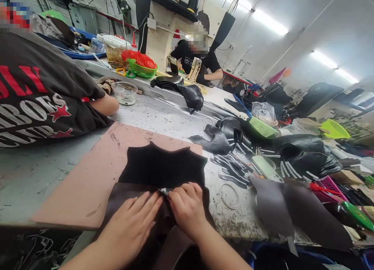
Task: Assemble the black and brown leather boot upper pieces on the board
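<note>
A black fabric piece with a scalloped far edge lies on the pink board. Dark brown leather overlaps its near part and hangs toward me. My left hand rests on this leather with the fingers stretched out, pressing near the joining edge. Beside it, my right hand is closed, its fingertips curled down at that edge. A small pale grey bit shows between the two hands; whether it is a strip or a tool tip I cannot tell. The right fingertips hide whatever they pinch.
A person in a printed shirt sits close on the left. Another person works behind a sewing machine. To the right lie a tape roll, several black strips and brown leather pieces overhanging the table edge.
</note>
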`<act>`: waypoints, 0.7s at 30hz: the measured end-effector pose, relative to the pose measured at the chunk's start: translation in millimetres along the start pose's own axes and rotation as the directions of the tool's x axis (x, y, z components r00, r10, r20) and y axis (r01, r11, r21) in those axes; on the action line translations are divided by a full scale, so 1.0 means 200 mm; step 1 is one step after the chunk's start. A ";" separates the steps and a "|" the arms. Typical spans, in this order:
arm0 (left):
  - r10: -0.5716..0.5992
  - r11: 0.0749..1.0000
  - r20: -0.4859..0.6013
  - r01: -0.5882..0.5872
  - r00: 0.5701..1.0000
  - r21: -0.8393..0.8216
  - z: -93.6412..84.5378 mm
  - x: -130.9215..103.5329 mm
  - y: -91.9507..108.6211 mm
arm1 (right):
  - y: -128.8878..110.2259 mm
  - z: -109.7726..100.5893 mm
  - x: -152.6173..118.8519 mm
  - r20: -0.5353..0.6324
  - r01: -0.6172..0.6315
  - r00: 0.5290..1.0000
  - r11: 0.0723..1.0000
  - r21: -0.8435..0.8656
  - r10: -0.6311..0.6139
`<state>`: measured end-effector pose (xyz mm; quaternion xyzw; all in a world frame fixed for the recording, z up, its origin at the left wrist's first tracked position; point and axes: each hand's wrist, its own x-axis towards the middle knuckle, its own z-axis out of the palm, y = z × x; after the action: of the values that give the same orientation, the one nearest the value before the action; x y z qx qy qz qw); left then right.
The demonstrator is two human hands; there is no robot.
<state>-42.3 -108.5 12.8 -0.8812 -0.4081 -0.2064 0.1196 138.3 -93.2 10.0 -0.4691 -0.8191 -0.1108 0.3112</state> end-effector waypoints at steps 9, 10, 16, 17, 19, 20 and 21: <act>0.063 0.988 -0.039 -0.068 0.997 -0.139 0.05 -0.02 -0.07 | 0.00 -0.01 -0.01 0.063 -0.350 0.933 0.934 -0.064 0.354; 0.063 0.989 -0.034 -0.067 0.997 -0.131 0.06 -0.02 -0.06 | 0.00 -0.01 -0.01 0.031 -0.291 0.956 0.955 -0.047 0.293; 0.052 0.998 0.020 -0.052 0.998 -0.038 0.04 0.04 -0.05 | 0.01 0.00 -0.03 0.063 0.046 0.997 0.992 0.120 -0.054; 0.057 0.998 0.024 -0.056 0.998 -0.030 0.04 0.05 -0.05 | 0.01 0.00 -0.03 0.086 0.023 0.996 0.994 0.109 -0.033; 0.065 0.998 0.025 -0.065 0.998 -0.023 0.03 0.08 -0.05 | 0.02 0.00 -0.05 0.155 -0.010 0.988 0.996 0.085 -0.003; 0.064 0.998 0.026 -0.064 0.998 -0.024 0.03 0.09 -0.05 | 0.02 0.00 -0.06 0.196 -0.023 0.981 0.997 0.072 0.009; 0.052 0.998 0.020 -0.051 0.998 -0.030 0.04 0.10 -0.05 | 0.02 0.00 -0.06 0.239 -0.033 0.971 0.998 0.056 0.019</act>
<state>-37.0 -86.5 15.7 -0.8952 -0.3833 -0.2001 0.1075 146.8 -99.4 1.5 -0.4802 -0.8472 -0.0249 0.2259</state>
